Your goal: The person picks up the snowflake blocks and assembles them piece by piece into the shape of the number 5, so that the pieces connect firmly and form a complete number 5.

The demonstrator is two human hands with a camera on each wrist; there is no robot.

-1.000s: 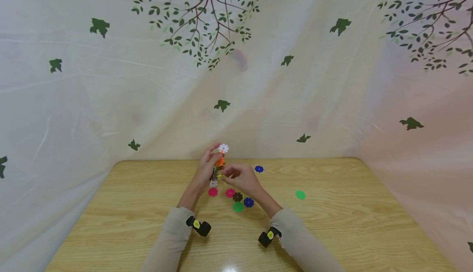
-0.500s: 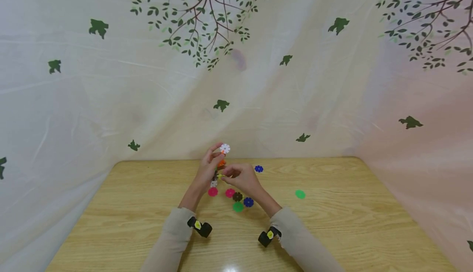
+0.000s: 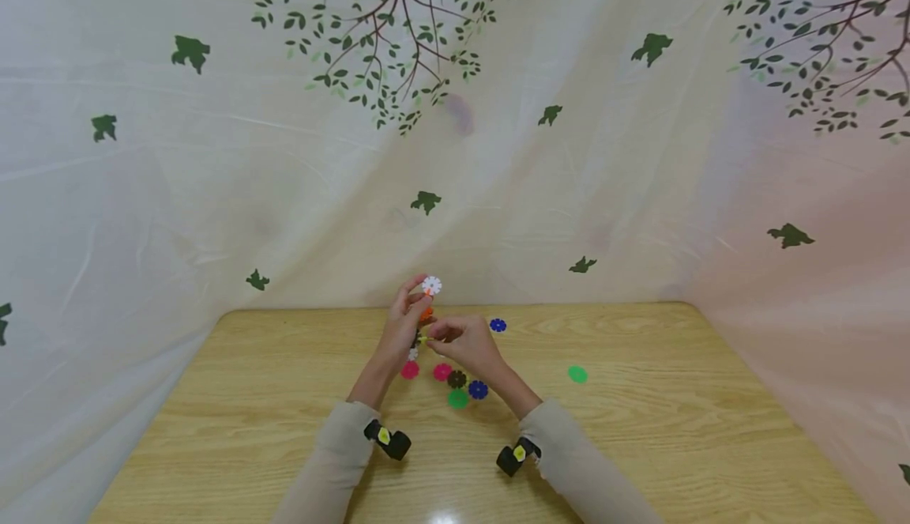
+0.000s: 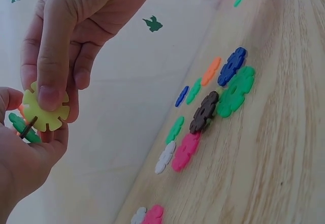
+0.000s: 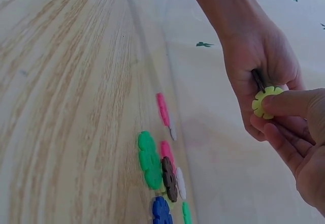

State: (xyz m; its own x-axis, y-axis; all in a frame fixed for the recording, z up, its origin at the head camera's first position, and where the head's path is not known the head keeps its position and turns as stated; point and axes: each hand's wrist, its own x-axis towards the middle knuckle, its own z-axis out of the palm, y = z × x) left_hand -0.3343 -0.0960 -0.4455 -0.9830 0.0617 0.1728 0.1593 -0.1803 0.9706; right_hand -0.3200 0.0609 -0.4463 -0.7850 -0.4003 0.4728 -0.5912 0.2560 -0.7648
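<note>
- My right grip [image 3: 465, 342] is narrow, pinching a pale-yellow, round plastic disc with notched edges [image 4: 45, 115]; the disc is at the left of the left wrist view, under my thumb.
- At that disc's lower-left edge, a dark-brown plastic piece seen edge-on [image 4: 28, 127] meets one notch. I cannot tell how deeply it sits.
- My left grip [image 3: 396, 334], just left of the frame's centre line in the head view, is curled round a cluster of notched plastic discs [image 3: 426, 313], orange at that spot; a white flower-shaped plastic disc [image 3: 431, 285] stands just above the orange, and a green plastic disc [image 4: 19, 124] shows behind the brown piece in the left wrist view. My fingers hide how these join.
- Below my hands in the head view, a pink flower-shaped disc [image 3: 410, 370] lies beside a small white disc [image 3: 412, 355].
- Right of them is a close group: another pink disc [image 3: 442, 371], a dark-brown disc [image 3: 457, 379], a large green disc [image 3: 458, 399] and a dark-blue disc [image 3: 479, 390].
- An orange disc [image 4: 210, 71] lies near the dark-blue one in the upper right of the left wrist view.
- Farther out in the head view are a second blue disc [image 3: 498, 325], right of my right grip, and a lone green disc [image 3: 578, 375], right of centre.
- All these loose discs lie on the pale wood-grain counter [image 3: 675, 437].
- My beige sleeves [image 3: 597, 465] enter from the bottom edge, a black wrist camera [image 3: 394, 445] at each cuff.
- Behind hangs a whitish cloth [image 3: 320, 192] printed with green birds and leafy branches.
</note>
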